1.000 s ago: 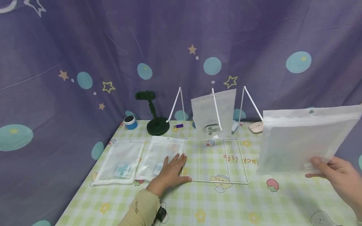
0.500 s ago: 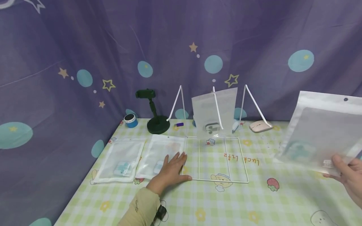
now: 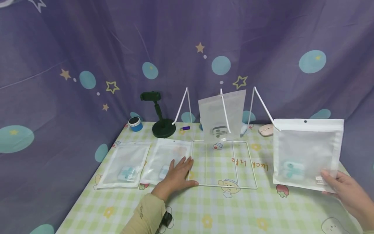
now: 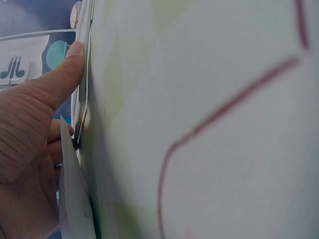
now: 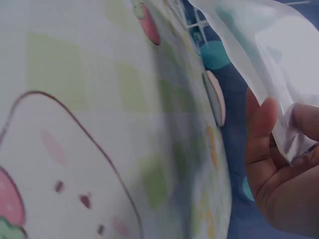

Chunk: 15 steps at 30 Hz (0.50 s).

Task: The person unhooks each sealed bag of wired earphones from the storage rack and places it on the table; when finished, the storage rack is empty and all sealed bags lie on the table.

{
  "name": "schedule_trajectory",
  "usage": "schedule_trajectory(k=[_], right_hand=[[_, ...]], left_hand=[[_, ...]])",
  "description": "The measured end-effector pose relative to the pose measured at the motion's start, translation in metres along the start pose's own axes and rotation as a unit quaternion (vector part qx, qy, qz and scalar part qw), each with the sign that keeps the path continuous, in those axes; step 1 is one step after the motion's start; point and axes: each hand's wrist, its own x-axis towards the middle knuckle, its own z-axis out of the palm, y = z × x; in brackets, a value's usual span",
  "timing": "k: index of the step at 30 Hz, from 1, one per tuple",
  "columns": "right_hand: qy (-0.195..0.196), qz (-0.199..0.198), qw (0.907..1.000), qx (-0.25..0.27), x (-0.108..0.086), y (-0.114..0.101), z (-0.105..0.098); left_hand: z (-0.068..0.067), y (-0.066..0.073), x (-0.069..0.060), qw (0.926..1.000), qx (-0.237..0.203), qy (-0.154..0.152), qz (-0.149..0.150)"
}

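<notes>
My right hand [image 3: 347, 188] pinches the lower right corner of a white zip pouch [image 3: 309, 146], held upright above the table's right side. A teal item [image 3: 293, 170] shows through its front. The right wrist view shows the thumb and fingers on the pouch corner. My left hand [image 3: 175, 177] lies with fingers spread over the front left corner of a white wire rack [image 3: 245, 188], thumb along the front bar. It partly covers a flat zip pouch [image 3: 172, 152]. Another zip pouch [image 3: 122, 159] lies further left. From the rack's middle arm hangs a pouch [image 3: 211, 112] with earphones [image 3: 219, 131].
Behind the pouches stand a black phone stand [image 3: 163, 128] and a blue round container [image 3: 135, 124] with a dark top. A purple USB stick [image 3: 185, 128] lies near them. The held pouch partly hides a pink mouse [image 3: 265, 130]. Two more rack arms jut forward.
The held pouch first swung right, then came back left and lower, its front now facing me and the teal item plainer. My left hand stays on the rack.
</notes>
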Motion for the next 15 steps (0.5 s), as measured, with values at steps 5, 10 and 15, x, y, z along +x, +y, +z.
schedule_trajectory(k=[5,10,15], right_hand=[[-0.027,0.061,0.9969,-0.041,0.008,0.003,0.010],[-0.054,0.108,0.9921,-0.035,0.015,0.005,0.018],[-0.064,0.140,0.9876,-0.029,0.020,0.006,0.027]], left_hand=[[0.000,-0.001,0.001,1.0000,-0.004,0.003,0.002],[-0.002,-0.001,0.002,1.0000,-0.007,0.003,0.001],[-0.001,-0.002,0.002,1.0000,-0.001,0.000,0.001]])
